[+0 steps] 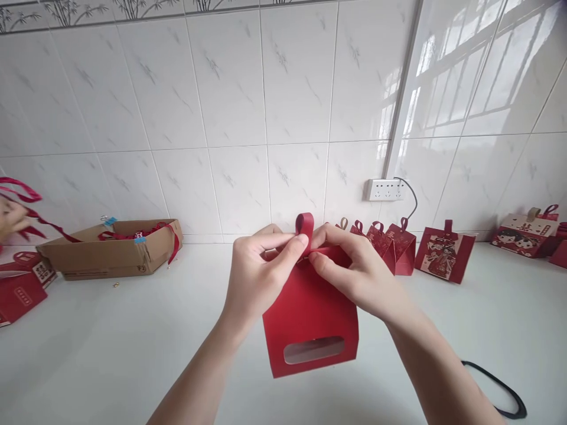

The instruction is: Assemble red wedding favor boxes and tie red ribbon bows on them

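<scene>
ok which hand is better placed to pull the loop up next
Probably the left hand: its thumb lies against the ribbon loop, while the right hand grips the red box near its top.

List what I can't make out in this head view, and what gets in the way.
All in the head view:
Ribbon loop, lower ends: hidden by the fingers at the top of the red box.
Row of small boxes, left part: covered by the right hand.
Another person's hand: blurred and cut off by the left edge.
Far-right box: cut off by the right edge.
Black loop: partly hidden behind the right forearm.
</scene>
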{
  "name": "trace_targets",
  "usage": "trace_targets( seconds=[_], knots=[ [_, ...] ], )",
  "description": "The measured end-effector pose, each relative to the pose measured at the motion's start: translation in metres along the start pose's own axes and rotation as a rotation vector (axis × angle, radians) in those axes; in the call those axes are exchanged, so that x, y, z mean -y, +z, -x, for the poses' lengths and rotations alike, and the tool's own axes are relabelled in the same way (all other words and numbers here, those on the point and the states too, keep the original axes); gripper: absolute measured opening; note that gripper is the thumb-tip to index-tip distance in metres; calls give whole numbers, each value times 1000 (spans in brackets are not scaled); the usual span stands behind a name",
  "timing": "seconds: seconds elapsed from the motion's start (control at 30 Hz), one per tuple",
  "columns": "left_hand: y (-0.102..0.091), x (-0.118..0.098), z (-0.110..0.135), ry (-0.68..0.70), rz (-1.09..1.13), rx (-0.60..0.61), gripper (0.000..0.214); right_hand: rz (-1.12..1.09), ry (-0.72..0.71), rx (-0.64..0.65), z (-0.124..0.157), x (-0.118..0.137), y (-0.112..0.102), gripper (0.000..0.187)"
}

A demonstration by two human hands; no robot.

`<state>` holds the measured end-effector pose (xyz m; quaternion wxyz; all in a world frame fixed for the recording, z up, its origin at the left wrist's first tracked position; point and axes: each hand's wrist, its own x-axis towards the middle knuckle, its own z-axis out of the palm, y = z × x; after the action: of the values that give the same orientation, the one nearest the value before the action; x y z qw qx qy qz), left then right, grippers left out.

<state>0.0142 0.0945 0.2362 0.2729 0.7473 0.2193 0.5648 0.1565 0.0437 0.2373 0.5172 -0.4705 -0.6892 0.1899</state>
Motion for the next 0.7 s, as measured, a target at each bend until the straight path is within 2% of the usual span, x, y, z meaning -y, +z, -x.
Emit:
trace_targets(
  seconds=[0.23, 0.3, 0.4, 0.47, 0.57, 0.7],
  knots=[
    [-2, 0, -1, -20, 20, 43, 30, 56, -85, 58, 1, -2, -6, 8],
    [-8, 0, -2, -6, 12, 135, 27, 75, -92, 86, 2, -2, -10, 9],
    [-17, -1, -4, -19, 40, 348, 13, 108, -101, 51, 7, 2, -15, 11],
    [-23, -3, -3, -61, 44, 416, 19, 124, -102, 7, 11, 6, -17, 11],
    [-25, -8, 0, -94, 1, 386, 11, 128, -101, -30, 15, 11, -20, 11],
    [-21, -13, 5, -70, 0, 350, 14, 124, -102, -46, 19, 15, -21, 11]
  ],
)
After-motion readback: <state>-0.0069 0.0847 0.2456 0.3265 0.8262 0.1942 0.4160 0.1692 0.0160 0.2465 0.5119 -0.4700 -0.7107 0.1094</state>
